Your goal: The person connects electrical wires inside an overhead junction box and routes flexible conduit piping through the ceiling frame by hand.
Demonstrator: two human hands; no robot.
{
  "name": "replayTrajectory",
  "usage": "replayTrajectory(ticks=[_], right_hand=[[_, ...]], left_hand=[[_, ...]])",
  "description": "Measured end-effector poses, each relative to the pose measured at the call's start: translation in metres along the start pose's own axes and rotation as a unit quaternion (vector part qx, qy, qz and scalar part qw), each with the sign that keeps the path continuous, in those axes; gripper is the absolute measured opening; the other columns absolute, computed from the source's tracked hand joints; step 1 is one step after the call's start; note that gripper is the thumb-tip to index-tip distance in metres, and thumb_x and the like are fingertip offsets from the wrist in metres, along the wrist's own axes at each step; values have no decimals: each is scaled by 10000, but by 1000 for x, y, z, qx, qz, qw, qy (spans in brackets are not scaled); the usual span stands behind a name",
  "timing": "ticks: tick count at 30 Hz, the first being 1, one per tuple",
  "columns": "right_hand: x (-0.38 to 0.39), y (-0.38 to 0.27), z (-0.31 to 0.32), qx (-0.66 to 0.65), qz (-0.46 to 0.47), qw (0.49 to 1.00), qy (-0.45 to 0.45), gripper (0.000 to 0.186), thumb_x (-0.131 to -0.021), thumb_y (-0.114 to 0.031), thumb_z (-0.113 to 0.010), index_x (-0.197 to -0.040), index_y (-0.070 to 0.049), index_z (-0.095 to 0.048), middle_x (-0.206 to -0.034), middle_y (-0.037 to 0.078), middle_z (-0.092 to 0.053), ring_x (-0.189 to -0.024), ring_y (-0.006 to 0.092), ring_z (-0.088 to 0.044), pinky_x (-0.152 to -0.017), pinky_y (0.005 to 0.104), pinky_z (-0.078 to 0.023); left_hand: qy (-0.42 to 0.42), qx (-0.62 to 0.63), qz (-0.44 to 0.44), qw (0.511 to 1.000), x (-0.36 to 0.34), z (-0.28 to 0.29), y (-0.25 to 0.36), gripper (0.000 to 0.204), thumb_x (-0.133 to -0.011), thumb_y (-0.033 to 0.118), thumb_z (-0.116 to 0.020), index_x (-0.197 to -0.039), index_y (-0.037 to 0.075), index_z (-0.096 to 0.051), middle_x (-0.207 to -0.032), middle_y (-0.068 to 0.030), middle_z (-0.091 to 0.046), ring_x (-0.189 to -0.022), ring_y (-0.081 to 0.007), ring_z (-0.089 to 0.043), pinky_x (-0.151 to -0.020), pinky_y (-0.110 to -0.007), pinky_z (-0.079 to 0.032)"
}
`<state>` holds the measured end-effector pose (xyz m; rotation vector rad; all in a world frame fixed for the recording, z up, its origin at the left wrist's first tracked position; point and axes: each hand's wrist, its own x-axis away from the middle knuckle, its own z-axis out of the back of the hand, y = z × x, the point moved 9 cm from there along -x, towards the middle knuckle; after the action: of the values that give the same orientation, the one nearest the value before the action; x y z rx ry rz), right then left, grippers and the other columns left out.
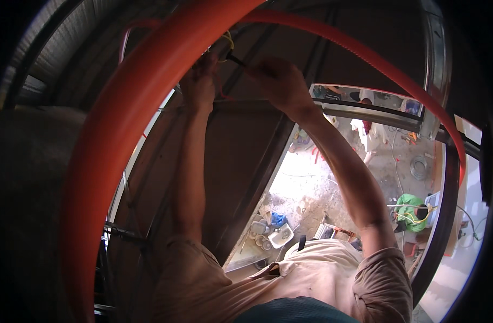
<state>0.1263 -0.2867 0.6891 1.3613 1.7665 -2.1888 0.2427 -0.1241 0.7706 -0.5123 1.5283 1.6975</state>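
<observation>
Both my arms reach up toward the top of the view. My left hand (201,89) is closed near some thin yellow wire (229,40); its fingertips are in shadow beside a thick orange tube, so what they hold is hard to make out. To its right, my right hand (281,86) is closed on a thin black strip-like piece (236,60). That piece runs from my fingers up toward the wire. Whether it is a tool or a strip of tape cannot be told. The thick orange tube (109,134) arches close in front, left of my left hand.
A ribbed orange conduit (359,51) curves over to the right. Dark metal beams (268,167) frame an opening onto a floor far below. Down there are a person in green (411,212), another in white (367,132), a white tub (281,236) and a coil of wire (418,168).
</observation>
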Motion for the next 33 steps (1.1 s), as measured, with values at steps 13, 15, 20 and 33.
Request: replayTrajectory(ticks=[13,15,20,33], right_hand=[[4,30,17,-4,60,998,-5,288,-840,-322,-647,-860,-36,-675,-714,143,-660,-684,263,-683,-602,358,-516],[-8,42,16,17,67,998,-13,290,-847,-333,-633,-855,-46,-678,-718,138,-665,-699,283,-682,-619,379,-520],[-49,62,-10,121,63,990,-34,317,-882,-386,-565,-897,-90,-679,-802,135,-680,-784,330,-669,-699,431,-521],[-150,18,-83,130,314,940,24,224,-898,-274,-565,-1013,-97,-642,-916,100,-651,-867,279,-628,-799,396,-489]], left_hand=[[-13,14,68,997,5,-5,-2,154,-818,201,-741,-856,66,-677,-746,19,-601,-676,-67,-528,-624,-241,-402],[-28,23,79,996,7,-9,4,150,-819,199,-740,-856,68,-676,-754,17,-603,-687,-68,-530,-641,-243,-404],[-60,43,106,992,7,-12,5,133,-857,201,-697,-858,71,-668,-761,19,-598,-717,-71,-529,-682,-261,-402],[-88,2,76,993,2,-15,-2,154,-865,223,-679,-830,74,-666,-723,18,-579,-690,-79,-506,-666,-267,-391]])
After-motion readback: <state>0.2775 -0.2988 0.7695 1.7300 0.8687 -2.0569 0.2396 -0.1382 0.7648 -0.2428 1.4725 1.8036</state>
